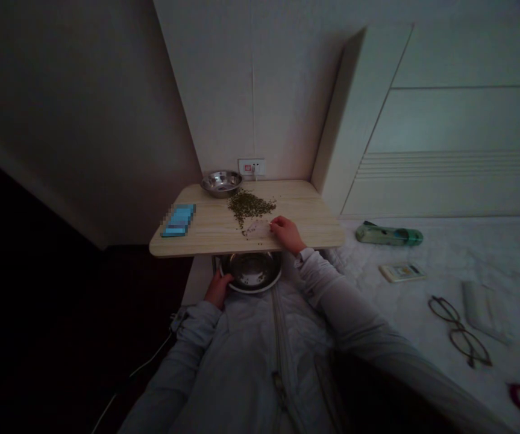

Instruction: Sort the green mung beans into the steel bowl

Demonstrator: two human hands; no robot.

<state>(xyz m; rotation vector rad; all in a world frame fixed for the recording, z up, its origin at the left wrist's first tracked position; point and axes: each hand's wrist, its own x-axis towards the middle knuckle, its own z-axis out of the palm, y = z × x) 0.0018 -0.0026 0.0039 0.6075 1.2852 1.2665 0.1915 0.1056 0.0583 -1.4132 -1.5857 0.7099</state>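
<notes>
My left hand (219,290) is closed on the rim of a shiny metal bowl (253,286), which sits at my lap just below the table's front edge. A few small specks lie in it. Over the small wood-grain table (205,241), my right hand (285,232) pinches the edge of a thin, see-through plastic piece (258,229); its exact kind is unclear. Just beyond this piece spreads a heap of small green beans or grains (248,205), with a few strays near the front edge. A second metal bowl (222,184) stands at the back left of the tabletop.
A phone-like blue screen (179,220), blurred out, lies at the table's left. On the white bed (354,271) to my right are a green pouch (388,234), a phone (402,272), eyeglasses (460,330) and a pale case (485,310). A wall socket (251,167) is behind the table.
</notes>
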